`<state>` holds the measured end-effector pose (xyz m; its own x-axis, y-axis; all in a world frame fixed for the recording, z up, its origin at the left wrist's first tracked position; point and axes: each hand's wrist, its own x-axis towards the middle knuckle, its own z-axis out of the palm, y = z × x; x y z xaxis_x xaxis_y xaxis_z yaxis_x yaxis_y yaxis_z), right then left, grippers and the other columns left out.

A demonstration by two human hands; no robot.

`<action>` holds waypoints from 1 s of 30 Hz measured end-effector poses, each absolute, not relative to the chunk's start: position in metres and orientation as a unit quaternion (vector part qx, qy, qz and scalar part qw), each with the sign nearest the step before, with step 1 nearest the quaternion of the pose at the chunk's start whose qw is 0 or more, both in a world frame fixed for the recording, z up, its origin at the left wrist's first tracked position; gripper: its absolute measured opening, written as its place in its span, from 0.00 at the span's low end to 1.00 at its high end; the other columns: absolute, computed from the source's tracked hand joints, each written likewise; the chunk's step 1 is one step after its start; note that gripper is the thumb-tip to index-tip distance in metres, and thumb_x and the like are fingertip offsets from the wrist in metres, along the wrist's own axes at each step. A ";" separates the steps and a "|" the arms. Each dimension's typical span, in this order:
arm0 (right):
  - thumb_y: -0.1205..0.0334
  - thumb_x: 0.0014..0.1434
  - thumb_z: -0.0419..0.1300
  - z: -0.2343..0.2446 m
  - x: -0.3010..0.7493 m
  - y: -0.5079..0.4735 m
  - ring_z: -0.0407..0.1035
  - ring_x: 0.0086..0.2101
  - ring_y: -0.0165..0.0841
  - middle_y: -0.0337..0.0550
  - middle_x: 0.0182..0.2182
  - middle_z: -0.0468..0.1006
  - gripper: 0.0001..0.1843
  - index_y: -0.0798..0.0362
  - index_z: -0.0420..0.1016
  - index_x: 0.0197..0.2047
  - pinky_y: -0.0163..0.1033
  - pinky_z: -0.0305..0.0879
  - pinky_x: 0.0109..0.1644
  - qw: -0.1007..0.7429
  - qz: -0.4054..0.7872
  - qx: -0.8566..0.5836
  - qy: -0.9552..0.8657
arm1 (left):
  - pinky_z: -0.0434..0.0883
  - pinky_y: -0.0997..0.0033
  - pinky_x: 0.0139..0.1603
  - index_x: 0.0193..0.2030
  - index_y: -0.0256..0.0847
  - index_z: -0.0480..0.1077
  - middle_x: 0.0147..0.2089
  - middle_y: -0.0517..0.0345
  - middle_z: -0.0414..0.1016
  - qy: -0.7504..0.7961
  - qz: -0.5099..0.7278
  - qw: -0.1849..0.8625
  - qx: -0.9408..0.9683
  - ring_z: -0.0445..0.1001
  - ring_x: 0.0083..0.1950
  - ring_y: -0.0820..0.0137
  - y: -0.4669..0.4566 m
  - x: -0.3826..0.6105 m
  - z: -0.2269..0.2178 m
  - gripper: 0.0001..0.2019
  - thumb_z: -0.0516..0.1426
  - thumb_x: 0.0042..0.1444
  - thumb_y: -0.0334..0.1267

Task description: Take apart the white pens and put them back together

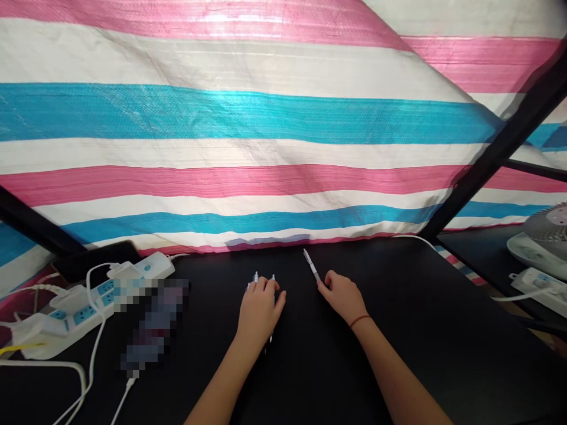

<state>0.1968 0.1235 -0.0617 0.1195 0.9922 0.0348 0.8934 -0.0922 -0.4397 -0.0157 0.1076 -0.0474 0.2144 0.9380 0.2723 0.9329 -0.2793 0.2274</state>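
Forearms point(217, 383) resting forward on black tabletop point(398, 348). Left hand point(259, 313) cupped over two pen tips point(256, 277), grip unclear. Right hand point(343, 298) loosely curled, just beside white pen point(312, 265), hold unclear

Single head-worn view, looking forward and down over the left hand point(260, 313) and right hand point(343, 298), close above a black table point(425, 283), facing a striped tarpaulin point(221, 130).
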 end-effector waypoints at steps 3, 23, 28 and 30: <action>0.58 0.58 0.52 -0.062 0.196 0.123 0.66 0.25 0.32 0.40 0.25 0.72 0.11 0.51 0.63 0.25 0.34 0.45 0.26 0.162 0.126 -0.731 -0.651 | 0.65 0.63 0.38 0.35 0.41 0.69 0.38 0.52 0.70 0.626 0.127 0.007 0.769 0.68 0.41 0.59 0.107 -0.018 -0.047 0.10 0.51 0.58 0.43; 0.56 0.61 0.49 -0.062 0.192 0.123 0.67 0.26 0.32 0.40 0.26 0.73 0.14 0.51 0.65 0.26 0.35 0.44 0.25 0.140 0.108 -0.738 -0.652 | 0.63 0.62 0.40 0.45 0.42 0.68 0.43 0.50 0.73 0.639 0.085 0.012 0.765 0.70 0.44 0.57 0.102 -0.011 -0.043 0.11 0.50 0.58 0.38; 0.55 0.61 0.49 -0.061 0.192 0.123 0.67 0.26 0.32 0.40 0.26 0.73 0.15 0.51 0.65 0.26 0.35 0.44 0.25 0.145 0.109 -0.736 -0.653 | 0.63 0.61 0.40 0.47 0.41 0.68 0.43 0.50 0.74 0.634 0.093 0.025 0.768 0.71 0.45 0.57 0.103 -0.011 -0.045 0.12 0.51 0.58 0.37; 0.54 0.61 0.49 -0.061 0.192 0.123 0.67 0.26 0.32 0.40 0.26 0.73 0.15 0.51 0.64 0.26 0.35 0.44 0.25 0.149 0.109 -0.735 -0.653 | 0.63 0.61 0.40 0.48 0.41 0.68 0.43 0.50 0.74 0.632 0.101 0.029 0.768 0.71 0.45 0.58 0.104 -0.012 -0.047 0.12 0.50 0.58 0.36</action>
